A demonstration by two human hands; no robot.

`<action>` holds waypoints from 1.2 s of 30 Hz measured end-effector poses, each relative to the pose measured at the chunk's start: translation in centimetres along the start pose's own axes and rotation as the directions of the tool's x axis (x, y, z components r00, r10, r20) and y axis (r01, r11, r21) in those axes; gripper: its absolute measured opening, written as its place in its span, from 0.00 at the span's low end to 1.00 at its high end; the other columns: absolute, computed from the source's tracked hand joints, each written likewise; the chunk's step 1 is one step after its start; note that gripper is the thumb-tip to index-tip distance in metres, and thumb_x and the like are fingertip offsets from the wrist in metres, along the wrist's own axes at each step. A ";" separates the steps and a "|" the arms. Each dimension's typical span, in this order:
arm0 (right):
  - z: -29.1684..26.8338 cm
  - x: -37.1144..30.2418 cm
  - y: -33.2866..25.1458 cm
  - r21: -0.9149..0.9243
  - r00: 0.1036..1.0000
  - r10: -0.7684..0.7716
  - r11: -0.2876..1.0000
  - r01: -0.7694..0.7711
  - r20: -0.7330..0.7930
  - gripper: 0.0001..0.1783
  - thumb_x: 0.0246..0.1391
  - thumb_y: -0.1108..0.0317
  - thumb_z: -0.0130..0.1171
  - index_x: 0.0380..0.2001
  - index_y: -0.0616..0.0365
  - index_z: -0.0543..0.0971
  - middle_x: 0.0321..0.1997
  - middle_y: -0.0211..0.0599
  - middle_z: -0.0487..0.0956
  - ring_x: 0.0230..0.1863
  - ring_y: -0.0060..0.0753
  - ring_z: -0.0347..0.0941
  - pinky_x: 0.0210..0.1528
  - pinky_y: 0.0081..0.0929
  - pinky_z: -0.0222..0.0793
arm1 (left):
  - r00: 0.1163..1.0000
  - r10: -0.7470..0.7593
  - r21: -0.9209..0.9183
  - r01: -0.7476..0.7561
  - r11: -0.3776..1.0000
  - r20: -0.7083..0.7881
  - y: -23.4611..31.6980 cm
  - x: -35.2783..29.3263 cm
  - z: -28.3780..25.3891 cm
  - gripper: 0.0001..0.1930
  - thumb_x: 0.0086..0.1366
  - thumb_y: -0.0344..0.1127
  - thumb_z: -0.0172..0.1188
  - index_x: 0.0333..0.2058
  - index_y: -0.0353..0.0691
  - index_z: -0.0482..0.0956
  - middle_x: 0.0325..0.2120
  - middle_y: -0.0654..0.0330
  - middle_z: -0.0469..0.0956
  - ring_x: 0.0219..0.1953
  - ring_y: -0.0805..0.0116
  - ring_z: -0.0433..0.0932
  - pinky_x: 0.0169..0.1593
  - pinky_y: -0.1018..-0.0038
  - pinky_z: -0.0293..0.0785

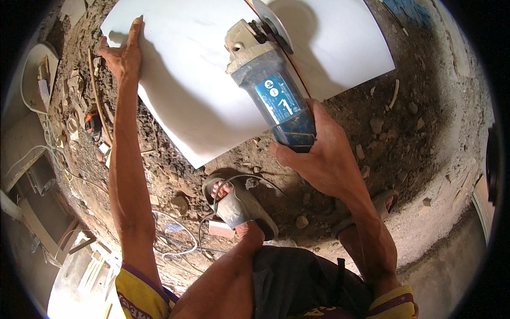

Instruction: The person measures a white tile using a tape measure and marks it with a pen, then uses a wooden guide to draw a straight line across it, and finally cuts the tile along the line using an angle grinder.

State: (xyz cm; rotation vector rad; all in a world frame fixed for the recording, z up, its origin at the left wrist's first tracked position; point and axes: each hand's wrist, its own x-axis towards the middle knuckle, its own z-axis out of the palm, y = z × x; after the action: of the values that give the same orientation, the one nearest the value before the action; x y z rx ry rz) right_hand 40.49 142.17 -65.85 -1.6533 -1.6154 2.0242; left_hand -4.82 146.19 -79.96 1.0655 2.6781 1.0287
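Observation:
My right hand [332, 151] is wrapped round the rear body of a blue angle grinder [276, 93]. Its grey head and pale disc [274, 24] sit over a narrow dark line between two white, tile-like panels. The disc casts a round shadow on the right panel [345, 42]; whether it touches the surface I cannot tell. At the far-left edge of the larger left panel [186, 53], my left hand [125, 58] rests with its thumb and a finger spread apart. Its other fingers are hidden.
Rubble and soil cover the ground [382, 117] around the panels. My sandalled foot [234, 204] stands close to the near corner. A dark cable [202, 226] loops beside it. On the left lie an orange-and-black tape measure [91, 126], a thin stick [95, 101] and a round pan [32, 80].

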 end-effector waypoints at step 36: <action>0.1 -1.0 2.4 -0.038 0.990 -0.137 0.990 0.136 -0.017 0.37 0.52 0.62 0.75 0.57 0.73 0.70 0.41 0.55 0.86 0.37 0.40 0.88 0.40 0.36 0.84 | 1.000 -0.006 -0.041 0.006 0.999 0.014 -0.8 0.9 0.1 0.72 0.46 0.71 0.82 0.73 0.29 0.50 0.59 0.30 0.71 0.63 0.38 0.74 0.67 0.48 0.75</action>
State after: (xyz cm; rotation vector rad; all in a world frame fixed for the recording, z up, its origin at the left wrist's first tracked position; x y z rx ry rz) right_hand 42.07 140.43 -66.96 -1.5231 -1.7186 1.9184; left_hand -5.93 146.38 -80.44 1.0524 2.6359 1.0669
